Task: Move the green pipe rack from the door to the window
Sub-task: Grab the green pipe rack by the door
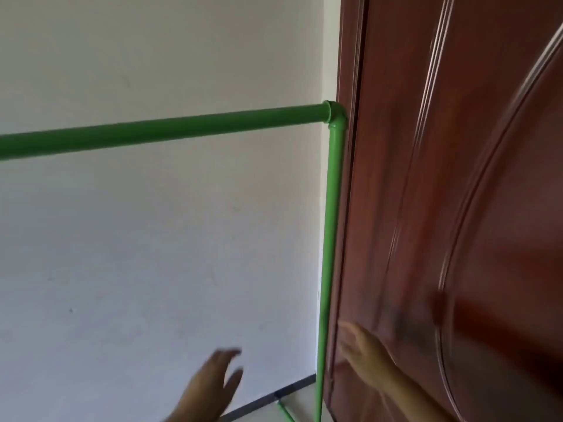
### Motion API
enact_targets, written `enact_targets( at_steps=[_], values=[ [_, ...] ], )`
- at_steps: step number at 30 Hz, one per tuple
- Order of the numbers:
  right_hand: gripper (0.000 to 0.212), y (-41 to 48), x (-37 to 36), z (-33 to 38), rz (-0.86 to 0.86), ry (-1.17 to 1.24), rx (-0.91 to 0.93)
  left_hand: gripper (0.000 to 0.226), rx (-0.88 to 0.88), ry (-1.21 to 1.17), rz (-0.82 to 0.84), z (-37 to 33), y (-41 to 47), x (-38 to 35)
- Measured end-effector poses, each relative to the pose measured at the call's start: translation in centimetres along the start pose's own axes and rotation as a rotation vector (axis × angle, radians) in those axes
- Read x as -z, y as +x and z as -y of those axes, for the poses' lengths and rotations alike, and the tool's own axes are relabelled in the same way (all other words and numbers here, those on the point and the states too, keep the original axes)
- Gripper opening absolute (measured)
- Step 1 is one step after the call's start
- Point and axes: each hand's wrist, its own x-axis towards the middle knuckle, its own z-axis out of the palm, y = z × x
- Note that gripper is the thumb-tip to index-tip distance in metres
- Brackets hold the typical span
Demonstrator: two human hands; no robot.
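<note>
Left hand: the left hand (213, 385) rises from the bottom centre of the frame, fingers spread apart, holding nothing, with white wall behind it.
Right hand: the right hand (362, 348) sits lower right of centre, blurred, fingers loosely apart and empty, in front of the door's left edge and just right of the rack's upright.
Rack: the green pipe rack (332, 208) stands at the seam of wall and door; its upright runs from an elbow joint above mid-frame down to the bottom edge, and its top bar runs left from the elbow out past the left edge.
Rack foot: a short green pipe angles across the floor at bottom centre.
Door: the brown panelled door (457, 178) fills the right side, its edge right beside the upright; contact cannot be told.
Open room: the white wall (152, 254) spans the left side, bare under the bar; a strip of pale floor (301, 400) with a dark skirting line shows at the bottom.
</note>
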Motion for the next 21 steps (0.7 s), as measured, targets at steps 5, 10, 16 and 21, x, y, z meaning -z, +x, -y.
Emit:
enact_targets(
  at_steps=[5,10,16,21],
  values=[
    [0.046,6.3,4.3,6.9,-0.147,0.161,0.127,0.040,-0.185,-0.017,-0.339,-8.2,10.6,14.3],
    [0.034,9.1,5.6,10.7,-0.229,0.355,0.160,0.035,-0.475,0.170,-0.621,-15.4,14.9,24.4],
    [0.029,10.4,4.4,10.5,-0.127,0.675,0.008,0.046,-0.273,0.510,-0.680,-16.1,17.6,29.0],
    [0.053,9.9,3.6,11.9,-0.201,0.646,-0.039,0.047,-0.111,0.720,-0.680,-13.3,17.5,29.7]
  ],
)
